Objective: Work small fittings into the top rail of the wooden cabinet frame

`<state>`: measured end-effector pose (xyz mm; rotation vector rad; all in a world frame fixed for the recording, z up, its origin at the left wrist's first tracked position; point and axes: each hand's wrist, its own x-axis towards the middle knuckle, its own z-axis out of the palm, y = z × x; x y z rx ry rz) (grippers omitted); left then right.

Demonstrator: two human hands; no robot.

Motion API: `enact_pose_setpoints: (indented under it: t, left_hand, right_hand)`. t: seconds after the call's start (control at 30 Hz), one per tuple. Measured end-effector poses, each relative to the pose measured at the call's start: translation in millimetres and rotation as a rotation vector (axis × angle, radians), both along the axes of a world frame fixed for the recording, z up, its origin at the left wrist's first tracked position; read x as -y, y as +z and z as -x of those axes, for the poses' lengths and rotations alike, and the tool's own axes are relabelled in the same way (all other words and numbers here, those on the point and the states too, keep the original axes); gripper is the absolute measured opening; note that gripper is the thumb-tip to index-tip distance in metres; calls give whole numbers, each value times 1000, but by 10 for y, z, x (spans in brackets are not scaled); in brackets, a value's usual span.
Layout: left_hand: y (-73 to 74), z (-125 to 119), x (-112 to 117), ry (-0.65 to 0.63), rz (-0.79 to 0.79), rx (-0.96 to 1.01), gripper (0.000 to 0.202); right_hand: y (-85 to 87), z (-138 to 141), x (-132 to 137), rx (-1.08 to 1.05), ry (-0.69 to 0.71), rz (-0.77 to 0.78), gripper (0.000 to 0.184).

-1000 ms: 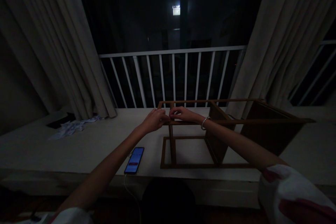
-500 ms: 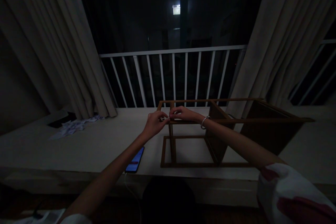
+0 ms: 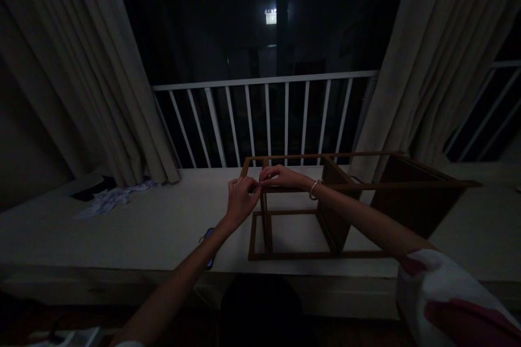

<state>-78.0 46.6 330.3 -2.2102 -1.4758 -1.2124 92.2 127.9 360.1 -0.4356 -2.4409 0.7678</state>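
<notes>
A brown wooden frame (image 3: 297, 255) with slats and panels lies on its side on the white ledge. Both of my hands meet at the left end of its raised near rail. My left hand (image 3: 243, 198) is closed in a pinch around a thin, pale rod, mostly hidden by the fingers. Close beside it, the fingertips of my right hand (image 3: 279, 176) are pinched together at the rail; whatever they grip is too small and dark to make out. A bracelet (image 3: 314, 190) circles my right wrist.
A phone (image 3: 209, 264) lies near the ledge's front edge, partly under my left forearm, with a small thin item beside it. Crumpled papers (image 3: 108, 199) are at the left. A white railing (image 3: 266, 81) and curtains (image 3: 391, 81) stand behind the ledge (image 3: 163, 227).
My left hand has turned, its knuckles higher, and the pale rod now shows less. The left forearm covers more of the phone. My right hand stays at the rail.
</notes>
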Motion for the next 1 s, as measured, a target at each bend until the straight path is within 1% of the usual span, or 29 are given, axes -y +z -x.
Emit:
enact_pose_setpoints:
  t: [0.3, 0.43, 0.6, 0.7, 0.83, 1.0]
  left_hand:
    - [-16, 24, -87, -35, 50, 111, 14]
    - [-21, 83, -147, -91, 97, 145, 21]
    - [-10, 159, -216, -158, 180, 140, 26]
    - [23, 198, -266, -192, 243, 136, 28]
    - [113, 254, -348, -271, 350, 102, 29]
    - [226, 268, -377, -354, 396, 27, 22]
  right_hand:
    - [-20, -3, -31, -24, 7, -6, 32]
    - [-3, -8, -22, -16, 15, -16, 32]
    - [-1, -6, -21, -10, 14, -18, 32]
    - [-4, -1, -17, -6, -3, -11, 32]
    - [6, 0, 4, 13, -30, 5, 33]
    - [9, -2, 2, 8, -30, 3, 32]
